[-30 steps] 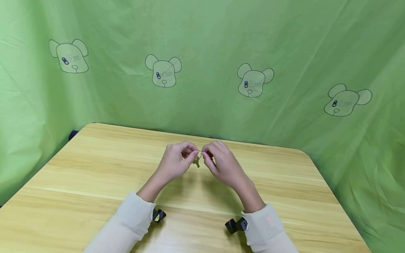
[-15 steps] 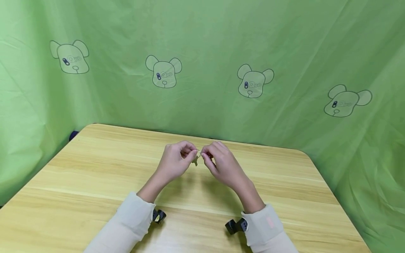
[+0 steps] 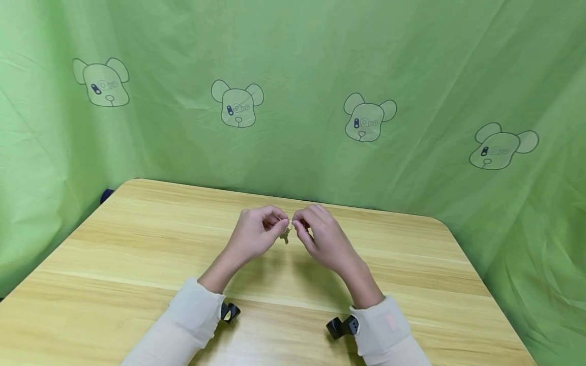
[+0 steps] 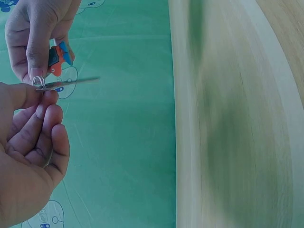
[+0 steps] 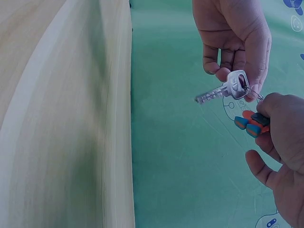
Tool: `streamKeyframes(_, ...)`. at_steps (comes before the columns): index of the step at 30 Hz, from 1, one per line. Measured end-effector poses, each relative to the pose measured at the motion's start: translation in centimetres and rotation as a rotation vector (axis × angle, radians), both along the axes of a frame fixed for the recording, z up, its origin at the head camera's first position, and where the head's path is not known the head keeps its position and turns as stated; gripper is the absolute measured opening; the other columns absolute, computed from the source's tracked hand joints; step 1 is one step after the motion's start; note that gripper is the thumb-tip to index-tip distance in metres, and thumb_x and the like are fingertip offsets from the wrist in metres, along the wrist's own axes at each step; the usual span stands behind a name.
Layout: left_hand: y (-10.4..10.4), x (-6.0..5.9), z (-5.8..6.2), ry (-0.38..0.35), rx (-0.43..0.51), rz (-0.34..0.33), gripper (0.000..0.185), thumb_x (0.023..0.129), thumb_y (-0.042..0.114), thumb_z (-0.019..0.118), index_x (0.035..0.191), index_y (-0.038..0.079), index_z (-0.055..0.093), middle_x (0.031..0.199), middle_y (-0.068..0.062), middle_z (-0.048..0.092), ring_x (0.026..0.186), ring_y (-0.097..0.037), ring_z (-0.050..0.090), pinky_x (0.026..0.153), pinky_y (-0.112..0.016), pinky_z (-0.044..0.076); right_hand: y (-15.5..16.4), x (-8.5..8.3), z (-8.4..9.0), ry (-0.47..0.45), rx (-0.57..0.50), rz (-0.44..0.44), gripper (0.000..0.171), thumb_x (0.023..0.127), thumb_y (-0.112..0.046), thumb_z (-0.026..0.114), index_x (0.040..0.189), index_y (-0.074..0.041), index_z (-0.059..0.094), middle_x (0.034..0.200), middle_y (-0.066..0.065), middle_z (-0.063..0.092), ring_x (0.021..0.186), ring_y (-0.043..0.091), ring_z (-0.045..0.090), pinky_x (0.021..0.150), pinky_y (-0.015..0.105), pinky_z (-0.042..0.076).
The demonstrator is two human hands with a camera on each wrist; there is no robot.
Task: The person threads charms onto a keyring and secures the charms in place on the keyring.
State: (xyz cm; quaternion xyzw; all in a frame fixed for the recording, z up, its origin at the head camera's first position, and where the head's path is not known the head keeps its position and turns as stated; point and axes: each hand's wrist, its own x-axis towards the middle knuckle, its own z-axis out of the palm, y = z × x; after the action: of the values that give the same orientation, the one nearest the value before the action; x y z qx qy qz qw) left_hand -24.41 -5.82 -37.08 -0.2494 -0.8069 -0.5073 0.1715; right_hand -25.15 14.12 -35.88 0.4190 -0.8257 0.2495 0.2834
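Above the middle of the wooden table (image 3: 137,254) both hands meet fingertip to fingertip around a small key ring. My left hand (image 3: 279,227) pinches the head of a silver key (image 5: 223,90) at its ring; the blade points away from the fingers. The key hangs between the hands (image 3: 285,235). My right hand (image 3: 297,226) holds the ring's orange and blue charm (image 5: 251,124), which the left wrist view also shows as a charm (image 4: 58,56) tucked under the right fingers. The thin metal ring (image 4: 39,84) sits between the two thumbs.
A green cloth with printed bear heads (image 3: 366,122) hangs behind and around the table. The table's far edge (image 3: 274,195) runs just beyond the hands. Black wrist camera mounts (image 3: 341,325) sit at both cream sleeves.
Both hands stay in the same spot. The key between them shifts slightly up and back down as the fingers work at the ring.
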Motion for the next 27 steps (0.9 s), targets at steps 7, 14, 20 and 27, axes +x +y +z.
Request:
streamKeyframes(7, -0.02, -0.02, -0.09, 0.008, -0.016, -0.007, 0.004, 0.094, 0.006, 0.072, 0.094, 0.002, 0.075, 0.081, -0.003, 0.074, 0.068, -0.010, 0.066, 0.065, -0.025, 0.058, 0.04, -0.01, -0.04, -0.003, 0.003, -0.004, 0.008, 0.095, 0.002, 0.067, 0.096, -0.005, 0.066, 0.089, 0.003, 0.062, 0.084, 0.016, 0.054, 0.073, 0.032, 0.049)
streamKeyframes(14, -0.06, -0.02, -0.16, 0.021, -0.018, -0.004, 0.005, 0.096, 0.006, 0.071, 0.095, 0.003, 0.075, 0.082, -0.002, 0.075, 0.067, -0.009, 0.065, 0.064, -0.025, 0.058, -0.02, 0.01, 0.03, 0.002, 0.013, -0.004, 0.008, 0.095, 0.002, 0.067, 0.096, -0.006, 0.066, 0.089, 0.003, 0.062, 0.083, 0.017, 0.054, 0.073, 0.032, 0.049)
streamKeyframes(20, -0.08, -0.08, -0.18, 0.029, -0.010, -0.006, 0.004, 0.096, 0.006, 0.071, 0.094, 0.003, 0.074, 0.082, -0.002, 0.075, 0.067, -0.009, 0.065, 0.064, -0.026, 0.058, -0.04, 0.03, 0.08, 0.005, 0.018, -0.004, 0.008, 0.094, 0.002, 0.067, 0.096, -0.006, 0.066, 0.089, 0.003, 0.062, 0.083, 0.016, 0.054, 0.072, 0.032, 0.049)
streamKeyframes(27, -0.10, -0.14, -0.13, 0.027, -0.005, 0.000, 0.006, 0.097, 0.006, 0.070, 0.094, 0.003, 0.074, 0.080, -0.001, 0.074, 0.066, -0.009, 0.065, 0.063, -0.027, 0.058, -0.09, 0.06, 0.13, 0.012, 0.014, 0.003, 0.007, 0.095, 0.002, 0.066, 0.096, -0.005, 0.066, 0.089, 0.003, 0.063, 0.083, 0.016, 0.055, 0.073, 0.032, 0.049)
